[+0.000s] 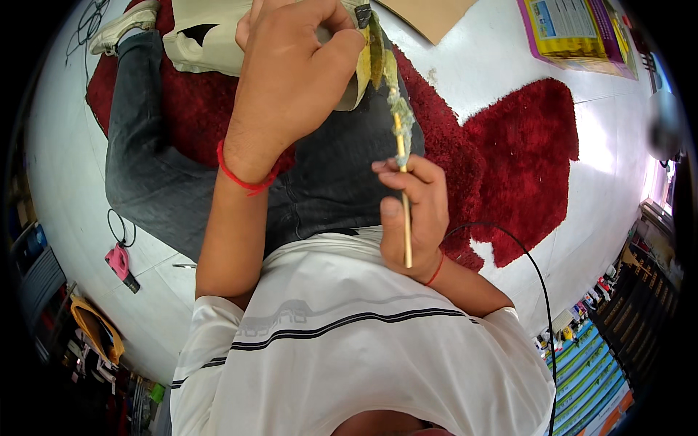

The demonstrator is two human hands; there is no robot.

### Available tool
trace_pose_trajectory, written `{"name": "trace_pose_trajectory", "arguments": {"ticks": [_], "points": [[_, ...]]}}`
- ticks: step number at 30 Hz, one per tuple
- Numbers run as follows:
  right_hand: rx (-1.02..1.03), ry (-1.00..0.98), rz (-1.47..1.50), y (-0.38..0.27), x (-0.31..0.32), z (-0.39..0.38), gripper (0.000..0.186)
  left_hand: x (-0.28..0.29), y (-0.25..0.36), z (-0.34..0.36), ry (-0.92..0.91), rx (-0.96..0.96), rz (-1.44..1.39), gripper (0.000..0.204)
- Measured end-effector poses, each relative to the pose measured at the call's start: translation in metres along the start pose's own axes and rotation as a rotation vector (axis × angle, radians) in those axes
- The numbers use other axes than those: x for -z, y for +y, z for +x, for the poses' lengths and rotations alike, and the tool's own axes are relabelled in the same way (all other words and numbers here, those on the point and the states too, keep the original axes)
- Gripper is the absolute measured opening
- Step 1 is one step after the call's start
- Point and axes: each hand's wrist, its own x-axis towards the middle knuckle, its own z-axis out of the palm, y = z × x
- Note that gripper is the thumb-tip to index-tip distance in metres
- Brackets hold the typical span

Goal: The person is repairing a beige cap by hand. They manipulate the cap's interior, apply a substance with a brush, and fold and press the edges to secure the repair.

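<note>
My left hand [291, 80] is closed at the top of the view on a cream piece of material [200, 54], with its fingertips partly hidden behind it. Yellowish, dark-streaked stuff [375, 51] sits at the right edge of that piece. My right hand [414, 218] grips a thin wooden stick [400, 131] upright, its fingers around the lower half. The upper part of the stick is coated in lumpy, pale yellow and greyish residue and reaches up to the streaked area beside my left hand.
My legs [138, 145] rest on red shaggy mats [520, 167] over white tiles. A pink glue gun [118, 261] with a cord lies left. Brown board [418, 14] and a yellow-purple box [571, 36] lie ahead. Stacked goods [611, 334] line the sides; a black cable [527, 254] runs at right.
</note>
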Motion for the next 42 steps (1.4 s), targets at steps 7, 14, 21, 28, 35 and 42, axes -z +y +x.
{"name": "trace_pose_trajectory", "arguments": {"ticks": [7, 14, 21, 28, 35, 42], "points": [[0.228, 0.136, -0.106, -0.002, -0.016, 0.08, 0.032, -0.007, -0.028, -0.003, -0.002, -0.032, -0.02, 0.009], [0.298, 0.697, 0.258, -0.035, 0.051, 0.206, 0.052, -0.011, -0.029, -0.002, 0.011, -0.03, 0.009, 0.01], [-0.113, 0.505, 0.375, 0.165, 0.101, 0.264, 0.044, -0.011, -0.017, 0.0, 0.005, -0.007, 0.022, 0.009], [-0.514, 0.41, 0.475, 0.276, 0.049, 0.228, 0.053, 0.002, -0.021, 0.0, 0.04, -0.02, -0.095, 0.02], [-0.419, 0.644, -0.322, 0.264, 0.086, 0.144, 0.056, 0.049, -0.071, -0.022, 0.154, -0.018, -0.587, 0.037], [-0.311, -0.045, 0.292, 0.099, 0.045, 0.097, 0.064, 0.102, -0.109, -0.076, 0.558, 0.421, -0.948, 0.054]]}}
